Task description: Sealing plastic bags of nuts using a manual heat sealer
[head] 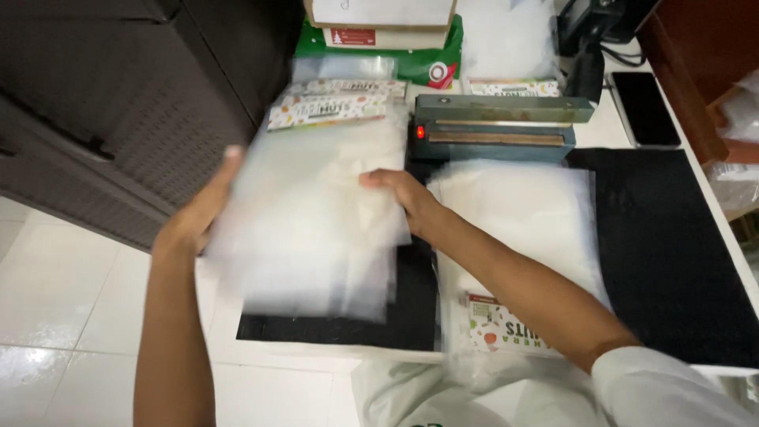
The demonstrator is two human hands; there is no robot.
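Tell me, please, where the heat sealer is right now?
The heat sealer sits at the table's far edge, right of centre, just beyond the right hand and beside the phone.

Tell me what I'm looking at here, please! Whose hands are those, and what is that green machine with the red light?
The camera sits on a person's head and looks down, so these are that person's own two hands. The left hand and the right hand hold a stack of clear plastic bags by its two sides. The stack looks blurry because it is moving. Below lies a black mat on a white table. The green machine is a long flat box with a bar on top and a small red light; it looks like a sealer that shuts bags with heat. More clear bags lie in front of it, and printed bags lie behind the stack. A dark phone rests at the right.
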